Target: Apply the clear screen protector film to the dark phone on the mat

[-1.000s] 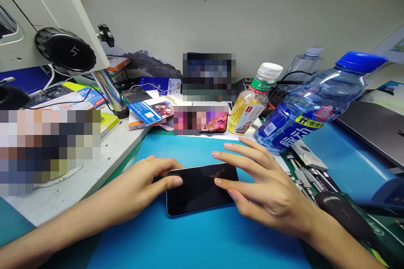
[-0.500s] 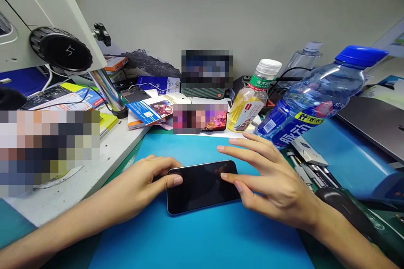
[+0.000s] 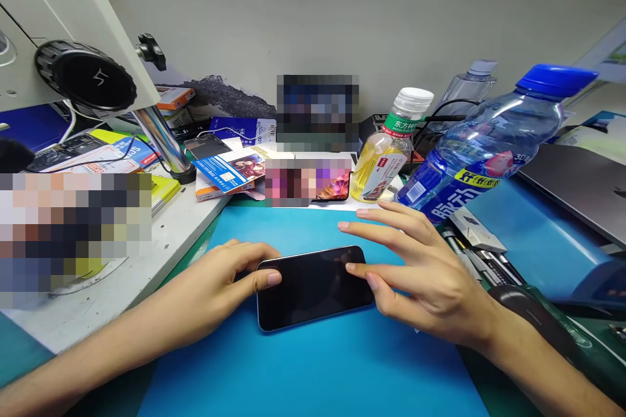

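Observation:
A smartphone with a dark screen is held sideways over a blue mat. My left hand grips its left end, thumb on the glass and the other fingers behind the edge. At the right end is my right hand, fingers spread apart. Its index fingertip is at the upper right of the screen; whether it presses the glass I cannot tell. The right thumb is by the phone's right edge.
A microscope arm on a metal post stands at left. Behind the mat are a propped phone, a tea bottle and a large blue-capped bottle. Pens and a black mouse lie at right.
The view has shifted slightly. My right index finger sits a little higher and further right over the screen. The left hand keeps its hold on the smartphone.

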Tool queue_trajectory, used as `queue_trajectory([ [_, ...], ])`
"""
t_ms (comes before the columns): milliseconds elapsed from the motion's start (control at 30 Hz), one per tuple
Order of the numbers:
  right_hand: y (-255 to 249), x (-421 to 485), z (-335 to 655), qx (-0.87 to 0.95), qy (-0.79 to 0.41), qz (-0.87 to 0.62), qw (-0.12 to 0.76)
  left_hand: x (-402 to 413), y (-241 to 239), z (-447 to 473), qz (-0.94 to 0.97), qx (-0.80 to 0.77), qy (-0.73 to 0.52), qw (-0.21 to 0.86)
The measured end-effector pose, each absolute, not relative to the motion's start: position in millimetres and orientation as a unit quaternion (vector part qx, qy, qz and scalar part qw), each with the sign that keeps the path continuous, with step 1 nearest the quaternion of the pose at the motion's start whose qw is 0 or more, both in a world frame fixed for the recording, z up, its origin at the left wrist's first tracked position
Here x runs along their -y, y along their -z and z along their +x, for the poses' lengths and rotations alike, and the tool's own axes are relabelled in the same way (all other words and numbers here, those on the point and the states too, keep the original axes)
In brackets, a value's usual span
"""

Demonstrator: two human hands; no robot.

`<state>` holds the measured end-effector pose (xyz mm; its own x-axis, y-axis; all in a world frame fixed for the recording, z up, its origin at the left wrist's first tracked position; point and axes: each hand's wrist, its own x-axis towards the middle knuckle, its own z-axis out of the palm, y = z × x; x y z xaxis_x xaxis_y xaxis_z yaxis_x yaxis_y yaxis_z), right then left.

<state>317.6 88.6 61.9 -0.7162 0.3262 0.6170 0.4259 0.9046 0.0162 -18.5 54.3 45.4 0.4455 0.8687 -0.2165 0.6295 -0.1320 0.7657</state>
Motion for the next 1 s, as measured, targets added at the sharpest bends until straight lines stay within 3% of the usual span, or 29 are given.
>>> queue_trajectory([
  [1000,-65.3,-88.4,322.1,0.905,0.096,-0.247,0.332,-54.9,-44.0,-16.9,0.752,-0.507,-0.165,0.388],
])
